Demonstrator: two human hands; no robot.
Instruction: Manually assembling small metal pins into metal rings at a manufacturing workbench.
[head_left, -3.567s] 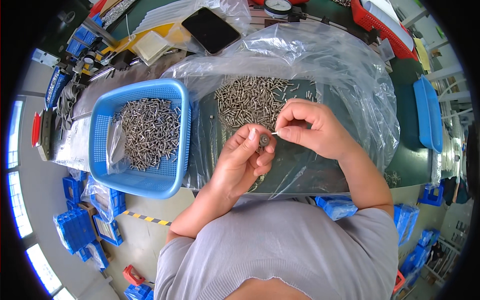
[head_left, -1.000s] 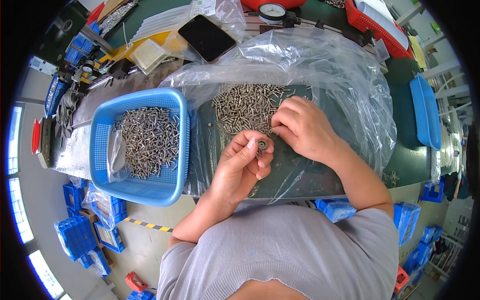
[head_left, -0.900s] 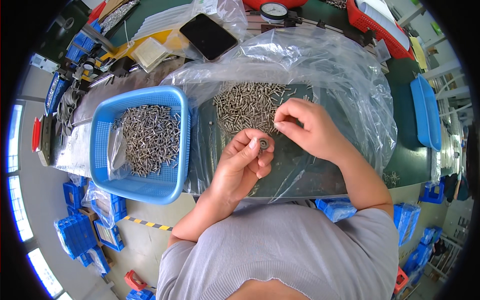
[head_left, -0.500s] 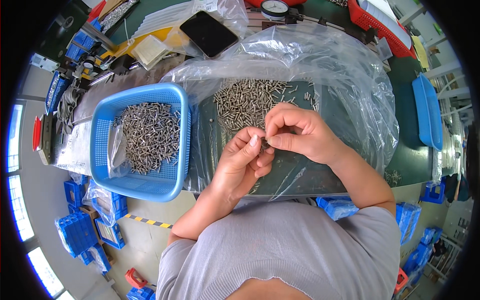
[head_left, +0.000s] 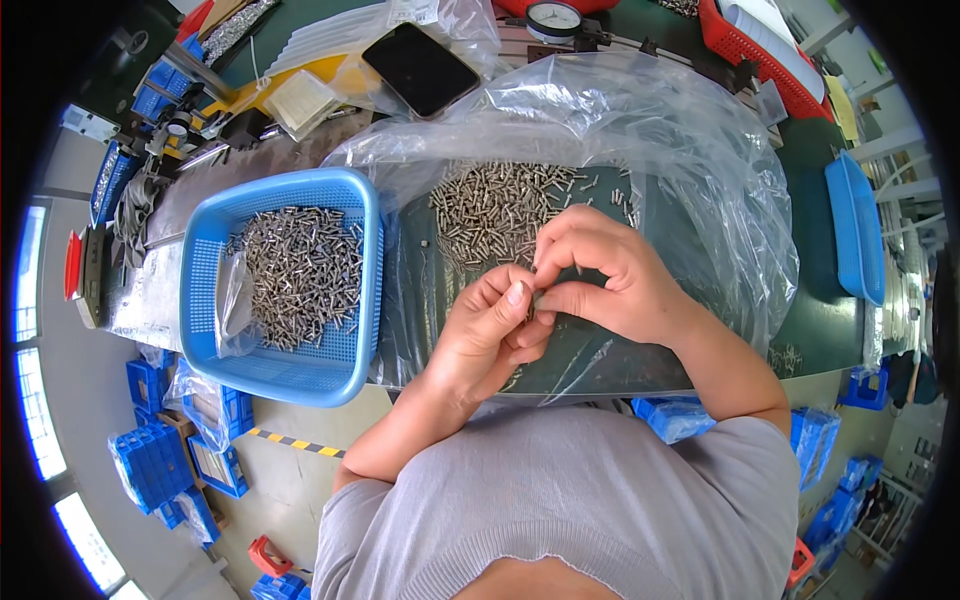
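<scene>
My left hand (head_left: pixel 485 325) is curled closed at the front middle of the bench, with small metal pins (head_left: pixel 531 310) showing between thumb and fingers. My right hand (head_left: pixel 610 265) meets it there, its bent thumb and forefinger at a small metal piece on the left fingertips. The fingers cover most of what they hold. Just beyond both hands, a heap of small metal pins (head_left: pixel 490 205) lies on clear plastic sheeting (head_left: pixel 700 150). To the left stands a blue plastic basket (head_left: pixel 370 300) containing many similar pins (head_left: pixel 300 275) and a piece of clear plastic.
A black phone (head_left: pixel 420 70) lies at the back on plastic wrapping. Behind it is a round dial gauge (head_left: pixel 552 18). A red basket (head_left: pixel 745 55) holds papers at the back right. Another blue basket (head_left: pixel 853 225) sits at the right edge.
The right thumb has drawn slightly away from the forefinger, so the gap between them is wider. The left hand stays nearly in place. Baskets and heap look the same.
</scene>
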